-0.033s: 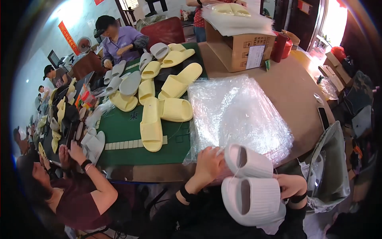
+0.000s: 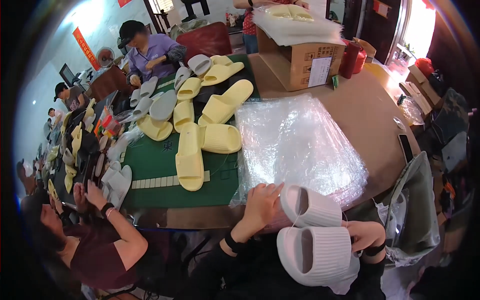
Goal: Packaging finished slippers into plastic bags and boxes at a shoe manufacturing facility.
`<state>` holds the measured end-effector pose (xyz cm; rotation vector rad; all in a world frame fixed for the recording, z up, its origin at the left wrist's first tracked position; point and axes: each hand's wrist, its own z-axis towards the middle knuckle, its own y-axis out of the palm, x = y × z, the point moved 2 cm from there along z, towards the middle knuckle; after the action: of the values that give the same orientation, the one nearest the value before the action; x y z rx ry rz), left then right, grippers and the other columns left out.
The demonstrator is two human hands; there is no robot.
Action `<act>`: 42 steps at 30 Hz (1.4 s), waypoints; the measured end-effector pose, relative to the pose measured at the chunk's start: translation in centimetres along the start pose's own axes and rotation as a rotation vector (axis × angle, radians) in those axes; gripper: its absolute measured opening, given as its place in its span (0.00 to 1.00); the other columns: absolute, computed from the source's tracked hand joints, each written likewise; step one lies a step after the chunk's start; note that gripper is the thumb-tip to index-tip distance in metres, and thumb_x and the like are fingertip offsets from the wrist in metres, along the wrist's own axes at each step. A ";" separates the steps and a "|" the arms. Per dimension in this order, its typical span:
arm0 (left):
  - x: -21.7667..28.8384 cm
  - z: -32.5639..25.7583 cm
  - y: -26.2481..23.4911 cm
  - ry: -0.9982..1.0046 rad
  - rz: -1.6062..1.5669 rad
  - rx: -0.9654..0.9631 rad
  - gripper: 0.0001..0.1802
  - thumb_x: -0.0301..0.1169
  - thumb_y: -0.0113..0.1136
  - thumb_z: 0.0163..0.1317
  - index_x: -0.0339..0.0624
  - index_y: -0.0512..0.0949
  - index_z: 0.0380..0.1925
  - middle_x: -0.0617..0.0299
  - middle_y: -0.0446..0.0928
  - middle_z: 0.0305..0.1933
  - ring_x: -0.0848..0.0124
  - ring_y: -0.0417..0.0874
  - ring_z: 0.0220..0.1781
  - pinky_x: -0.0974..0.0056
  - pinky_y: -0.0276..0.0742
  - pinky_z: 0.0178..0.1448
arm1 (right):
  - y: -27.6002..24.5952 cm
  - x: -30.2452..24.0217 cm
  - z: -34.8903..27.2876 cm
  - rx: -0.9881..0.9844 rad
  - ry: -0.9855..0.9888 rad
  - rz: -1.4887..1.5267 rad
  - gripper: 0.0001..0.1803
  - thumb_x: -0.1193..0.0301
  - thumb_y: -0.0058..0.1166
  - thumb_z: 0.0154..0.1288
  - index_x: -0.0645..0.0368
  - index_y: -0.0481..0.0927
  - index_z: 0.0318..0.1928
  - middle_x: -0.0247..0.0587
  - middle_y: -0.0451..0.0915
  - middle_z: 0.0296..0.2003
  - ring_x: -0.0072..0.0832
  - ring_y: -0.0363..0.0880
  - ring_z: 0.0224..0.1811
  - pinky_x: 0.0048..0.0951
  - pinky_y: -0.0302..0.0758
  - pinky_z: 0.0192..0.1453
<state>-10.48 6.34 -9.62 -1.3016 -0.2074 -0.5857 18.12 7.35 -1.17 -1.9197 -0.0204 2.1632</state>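
A pair of light grey ribbed slippers (image 2: 327, 247), joined by a thin loop of thread, hangs in front of the table's near edge. My right hand (image 2: 367, 235) is closed on the pair from its right side, with some fingers hidden behind the slippers. My left hand (image 2: 261, 204) rests at the near edge of a stack of clear plastic bags (image 2: 300, 140), touching it, fingers partly stretched out. The fingertips lie close to the upper slipper. I cannot make out a bag pinched between them.
Yellow slippers (image 2: 190, 160) and grey ones lie on a green mat (image 2: 155, 195) to the left. A cardboard box (image 2: 312, 65) stands at the back, a phone (image 2: 405, 148) at the right. Co-workers sit at the left (image 2: 107, 245) and far side (image 2: 150, 55).
My left fingers have stretched out slightly over the bags' edge. The slippers in my right hand have sunk a little.
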 end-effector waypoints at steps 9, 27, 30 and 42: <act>-0.1 0.6 -2.4 0.124 -0.153 0.269 0.28 0.20 0.55 0.49 0.41 0.75 0.55 0.59 0.78 0.36 0.58 0.75 0.41 0.57 0.71 0.48 | 1.4 -0.7 2.6 0.020 0.156 -0.134 0.26 0.76 0.59 0.56 0.64 0.73 0.57 0.51 0.69 0.57 0.41 0.68 0.58 0.32 0.67 0.58; 3.5 0.4 -2.5 0.092 -0.192 0.297 0.17 0.33 0.61 0.58 0.63 0.82 0.48 0.62 0.70 0.65 0.50 0.61 0.70 0.34 0.42 0.70 | 3.3 1.2 6.4 0.754 0.430 -1.137 0.16 0.60 0.60 0.55 0.63 0.81 0.32 0.51 0.76 0.33 0.48 0.75 0.42 0.42 0.69 0.51; 4.9 0.0 -2.7 0.168 -0.180 0.217 0.17 0.34 0.61 0.57 0.66 0.83 0.47 0.62 0.65 0.68 0.48 0.55 0.72 0.31 0.37 0.70 | 2.7 2.0 7.3 0.782 0.425 -1.141 0.15 0.62 0.60 0.55 0.64 0.80 0.30 0.53 0.76 0.33 0.49 0.74 0.41 0.43 0.68 0.52; 1.0 -2.1 2.7 -0.290 -1.146 0.280 0.41 0.21 0.51 0.65 0.43 0.41 0.73 0.56 0.46 0.75 0.71 0.57 0.70 0.70 0.54 0.70 | -1.4 6.3 13.7 1.043 0.571 -1.231 0.14 0.64 0.52 0.61 0.64 0.79 0.35 0.59 0.77 0.34 0.52 0.75 0.40 0.50 0.69 0.48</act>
<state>-8.64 4.48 -12.01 -0.8946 -1.2762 -1.2637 4.27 12.06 -5.29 -1.2013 0.0225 0.5525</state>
